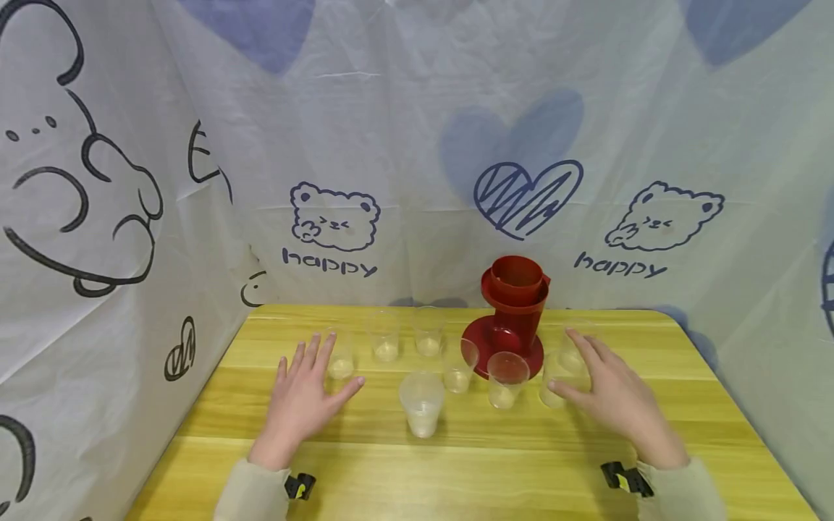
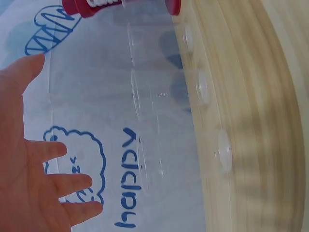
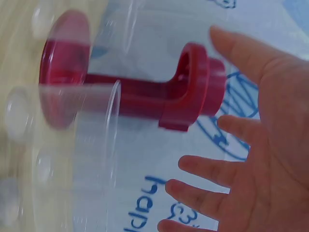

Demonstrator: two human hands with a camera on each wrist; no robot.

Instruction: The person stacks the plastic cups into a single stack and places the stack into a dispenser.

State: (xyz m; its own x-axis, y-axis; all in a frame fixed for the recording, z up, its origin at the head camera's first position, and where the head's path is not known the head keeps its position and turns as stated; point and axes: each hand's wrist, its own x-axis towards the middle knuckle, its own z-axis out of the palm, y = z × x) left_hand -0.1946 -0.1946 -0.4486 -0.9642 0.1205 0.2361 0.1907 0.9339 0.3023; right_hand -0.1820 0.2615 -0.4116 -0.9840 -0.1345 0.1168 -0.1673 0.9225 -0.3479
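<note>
Both hands hold nothing, and their fingers are spread. My left hand (image 1: 302, 405) hovers by a clear plastic cup (image 1: 341, 364) at the left end of a loose group. Two more clear cups, one at the back left (image 1: 386, 346) and one beside it (image 1: 428, 340), stand upright nearby. My right hand (image 1: 615, 394) is over the right side, partly covering a clear cup (image 1: 552, 389) and one behind it. A red stand (image 1: 517, 325) with a round base and a cup-shaped top rises behind the cups. A cloudier clear cup (image 1: 422, 409) stands frontmost, between the hands.
Two further clear cups (image 1: 459, 373) (image 1: 504, 383) stand before the red base. The yellow wood-grain table (image 1: 456, 477) ends at a white printed curtain (image 1: 417, 239), which also hangs along the left and right sides.
</note>
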